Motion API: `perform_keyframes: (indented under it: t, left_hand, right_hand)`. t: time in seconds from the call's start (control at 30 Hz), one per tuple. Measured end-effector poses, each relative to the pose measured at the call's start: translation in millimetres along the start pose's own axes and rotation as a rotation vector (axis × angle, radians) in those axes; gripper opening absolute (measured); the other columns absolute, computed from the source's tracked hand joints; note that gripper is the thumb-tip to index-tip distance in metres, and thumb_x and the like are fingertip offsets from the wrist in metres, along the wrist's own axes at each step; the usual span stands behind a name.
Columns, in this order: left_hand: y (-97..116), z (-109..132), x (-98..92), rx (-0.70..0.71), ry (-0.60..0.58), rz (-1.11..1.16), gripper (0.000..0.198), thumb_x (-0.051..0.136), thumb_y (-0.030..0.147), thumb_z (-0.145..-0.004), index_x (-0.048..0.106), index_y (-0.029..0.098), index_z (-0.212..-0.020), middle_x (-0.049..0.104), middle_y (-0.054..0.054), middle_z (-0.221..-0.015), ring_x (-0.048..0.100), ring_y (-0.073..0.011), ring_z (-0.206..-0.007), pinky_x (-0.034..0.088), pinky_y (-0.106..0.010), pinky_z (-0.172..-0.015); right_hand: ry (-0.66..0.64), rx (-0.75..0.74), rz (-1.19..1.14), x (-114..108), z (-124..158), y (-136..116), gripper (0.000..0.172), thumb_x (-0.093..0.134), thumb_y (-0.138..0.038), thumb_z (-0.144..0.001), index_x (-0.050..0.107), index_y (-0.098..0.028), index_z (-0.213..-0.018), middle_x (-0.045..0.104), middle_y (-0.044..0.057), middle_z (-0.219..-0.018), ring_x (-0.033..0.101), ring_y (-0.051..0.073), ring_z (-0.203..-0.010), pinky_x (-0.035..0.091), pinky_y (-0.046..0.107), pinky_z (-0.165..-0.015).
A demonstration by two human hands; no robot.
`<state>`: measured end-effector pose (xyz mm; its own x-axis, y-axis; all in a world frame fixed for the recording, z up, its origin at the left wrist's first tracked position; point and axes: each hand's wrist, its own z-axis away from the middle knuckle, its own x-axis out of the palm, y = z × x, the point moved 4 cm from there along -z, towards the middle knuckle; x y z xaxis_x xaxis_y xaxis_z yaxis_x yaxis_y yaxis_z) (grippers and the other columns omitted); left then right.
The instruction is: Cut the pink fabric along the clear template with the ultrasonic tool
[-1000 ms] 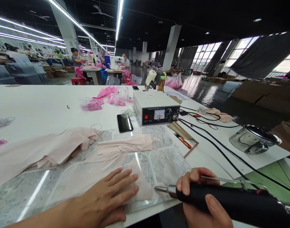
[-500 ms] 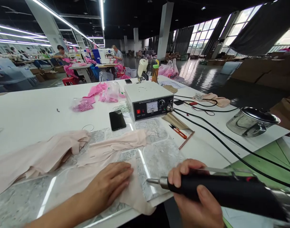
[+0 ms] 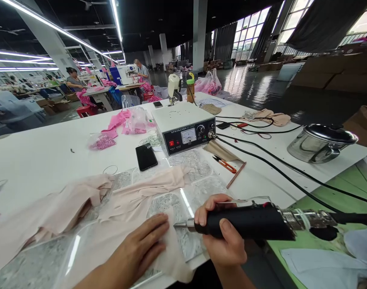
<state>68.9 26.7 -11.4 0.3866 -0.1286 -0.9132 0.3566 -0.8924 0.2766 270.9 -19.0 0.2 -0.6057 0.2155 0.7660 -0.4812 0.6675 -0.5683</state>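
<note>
My left hand [image 3: 144,245] lies flat on a pale pink piece of fabric [image 3: 174,261], fingers stretched out. In my right hand [image 3: 222,233] is a black handheld ultrasonic tool [image 3: 246,221] with a narrow metal tip. That tip points left and sits at the fabric's edge, close to my left fingertips; whether it touches the cloth I cannot tell. Under the fabric is a grey marbled sheet [image 3: 198,188]. More pale pink fabric [image 3: 150,184] lies beyond my left hand, and a larger heap [image 3: 59,204] is at the left.
A control box [image 3: 186,128] with a dial stands behind, its black cable [image 3: 261,166] running right. Nearby are a phone [image 3: 146,156], orange thread snips [image 3: 224,163] and a lidded glass pot [image 3: 320,144]. Pink pieces in bags [image 3: 102,141] lie at left. People work at sewing machines beyond.
The tool in my right hand has moved left and slightly up, bringing its tip to the fabric's edge by my left fingers. My left hand stays on the cloth. The view has shifted slightly.
</note>
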Motion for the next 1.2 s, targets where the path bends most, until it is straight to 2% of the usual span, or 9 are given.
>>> perform_keyframes:
  t: [0.17,0.33,0.6,0.77,0.93,1.03,1.13,1.2]
  left_hand:
    - [-2.4,1.4,3.0,0.021,-0.01,0.002,0.038,0.041,0.03,-0.104,0.049,0.023,-0.14,0.051,-0.008,-0.143,0.055,-0.0223,-0.127,0.048,-0.033,-0.105]
    - [-2.3,1.8,4.8,0.058,0.077,0.009,0.034,0.041,0.028,-0.103,0.054,0.021,-0.134,0.056,-0.01,-0.138,0.056,-0.0229,-0.125,0.049,-0.035,-0.104]
    - [2.0,-3.2,0.9,0.124,0.147,-0.046,0.033,0.044,0.028,-0.102,0.057,0.016,-0.13,0.06,-0.011,-0.133,0.059,-0.0227,-0.122,0.051,-0.033,-0.102]
    - [0.1,-3.2,0.5,0.099,0.147,-0.032,0.034,0.042,0.029,-0.103,0.056,0.018,-0.132,0.058,-0.009,-0.135,0.058,-0.0224,-0.124,0.051,-0.032,-0.102]
    - [-1.0,-1.9,2.6,0.082,0.099,-0.014,0.033,0.046,0.029,-0.102,0.057,0.018,-0.131,0.058,-0.009,-0.135,0.059,-0.0229,-0.122,0.051,-0.032,-0.103]
    - [-3.0,-1.9,1.2,0.056,0.089,0.016,0.032,0.04,0.026,-0.104,0.056,0.019,-0.131,0.057,-0.009,-0.136,0.056,-0.0216,-0.125,0.05,-0.032,-0.105]
    - [-2.0,-10.3,-5.5,0.075,0.049,0.03,0.031,0.037,0.022,-0.105,0.056,0.02,-0.129,0.061,-0.009,-0.128,0.059,-0.0195,-0.119,0.053,-0.031,-0.101]
    - [0.1,-21.5,-11.5,0.092,0.026,0.024,0.03,0.038,0.02,-0.104,0.058,0.02,-0.126,0.065,-0.009,-0.118,0.064,-0.0192,-0.109,0.057,-0.03,-0.093]
  right_hand:
    - [0.035,0.0,-0.006,4.0,0.8,0.6,0.021,0.059,-0.035,-0.076,0.064,-0.022,-0.092,0.053,-0.002,-0.077,0.055,0.01,-0.053,0.049,0.028,-0.052]
    - [0.092,-0.057,0.034,5.5,0.7,-7.4,0.02,0.058,-0.034,-0.073,0.065,-0.021,-0.087,0.054,-0.002,-0.074,0.054,0.01,-0.049,0.046,0.027,-0.048]
    - [0.166,-0.04,0.076,-5.8,12.2,-19.6,0.019,0.059,-0.033,-0.072,0.066,-0.022,-0.086,0.054,-0.002,-0.072,0.052,0.01,-0.046,0.044,0.026,-0.046]
    - [0.125,-0.003,0.035,0.0,10.3,-10.4,0.019,0.059,-0.033,-0.074,0.066,-0.022,-0.088,0.054,-0.002,-0.074,0.054,0.009,-0.048,0.046,0.026,-0.047]
    - [0.125,0.001,-0.016,3.3,6.0,-3.1,0.019,0.06,-0.034,-0.074,0.064,-0.023,-0.088,0.054,-0.002,-0.075,0.053,0.009,-0.048,0.046,0.026,-0.046]
    - [0.123,0.017,-0.01,3.5,4.2,-2.9,0.02,0.061,-0.035,-0.074,0.064,-0.023,-0.09,0.053,-0.002,-0.075,0.053,0.009,-0.048,0.046,0.026,-0.047]
    - [0.11,0.019,0.013,3.1,0.5,-4.6,0.021,0.06,-0.036,-0.075,0.064,-0.023,-0.091,0.053,-0.002,-0.075,0.052,0.01,-0.049,0.046,0.027,-0.048]
    - [0.104,0.008,0.022,1.9,-2.7,-5.5,0.021,0.059,-0.036,-0.076,0.065,-0.023,-0.092,0.052,-0.002,-0.076,0.052,0.01,-0.05,0.046,0.027,-0.048]
